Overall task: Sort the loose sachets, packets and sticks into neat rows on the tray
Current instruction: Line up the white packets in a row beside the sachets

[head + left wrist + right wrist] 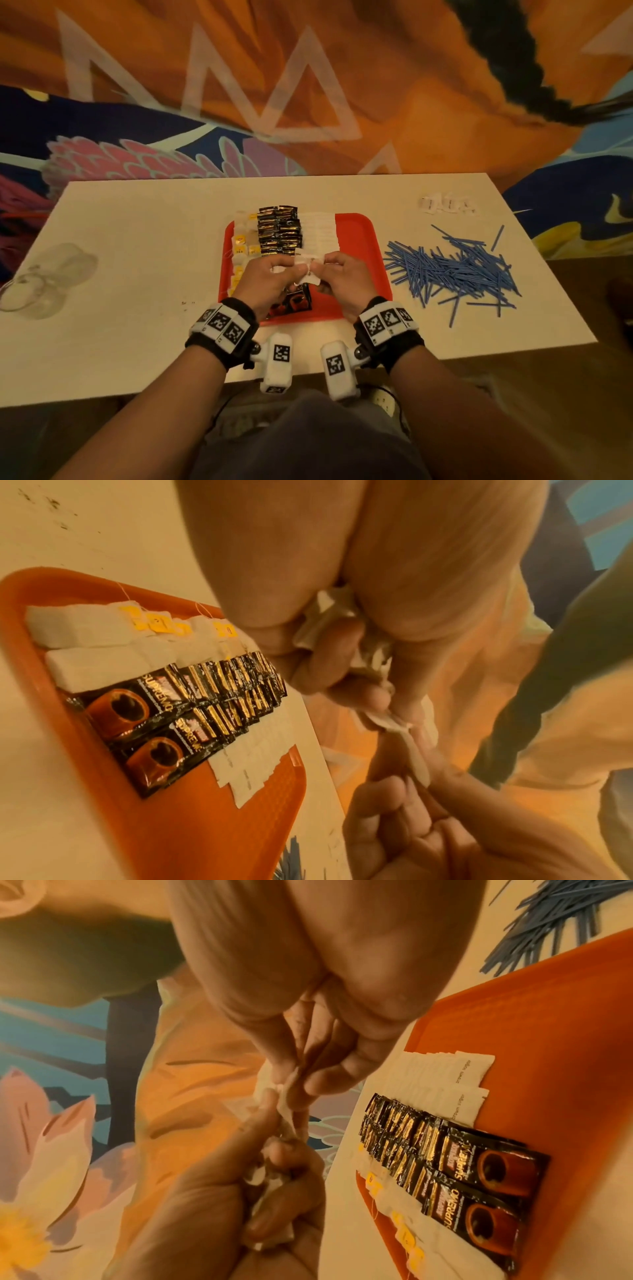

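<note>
Tea bags [244, 245], black coffee sachets [279, 229], white sugar packets [320, 229] rowed on red tray [359, 240]; left hand [270, 281] and right hand [342, 277] both pinch white packets [310, 270] (over tray); blue sticks [452, 270] loose on tabletop [137, 240], 3 o'clock, unsorted; small white pile [448, 205] at 1 o'clock

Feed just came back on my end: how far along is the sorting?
Done: tea bags, black coffee sachets and white sugar packets lie in rows on the red tray. In hand: left hand and right hand hold white packets. Left: blue sticks and small white pile on the table.
</note>
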